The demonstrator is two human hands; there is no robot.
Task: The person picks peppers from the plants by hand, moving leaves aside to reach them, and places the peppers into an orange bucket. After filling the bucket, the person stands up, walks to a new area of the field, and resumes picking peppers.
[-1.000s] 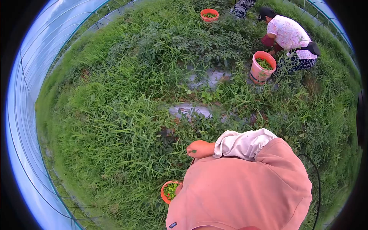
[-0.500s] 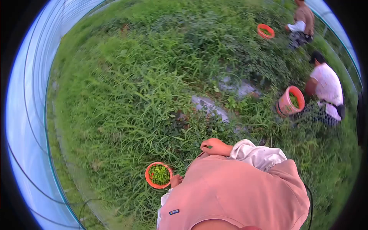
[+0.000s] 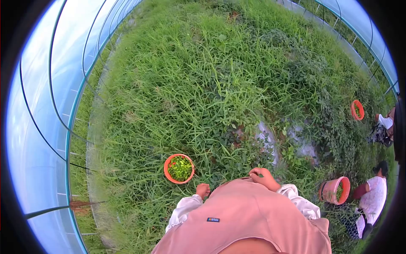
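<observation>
An orange bucket point(image 3: 166, 173) holds green peppers point(image 3: 179, 168) with a few red ones among them. It sits in the grass ahead and to the left of my body. Just to its lower right is my left hand point(image 3: 203, 190), fingers curled closed; whatever they may grip is hidden. My right hand point(image 3: 264, 178) is in front of my apron, bent at the wrist, with its fingers curled inward. I cannot make out anything in it. Pink apron cloth point(image 3: 237, 207) covers my front below both hands.
Tall grass and leafy plants point(image 3: 190, 93) surround me, with strips of pale plastic sheet point(image 3: 267, 142) on the ground. A person point(image 3: 374, 197) crouches at right beside a pink bucket point(image 3: 327, 192). Farther off are another person point(image 3: 385, 122) and an orange bucket point(image 3: 353, 111). Greenhouse film point(image 3: 42, 127) walls the left.
My view has swung left, so the other people and their buckets shift to the right edge. The green bit seen at my right hand is out of sight. Both hands stay near my body.
</observation>
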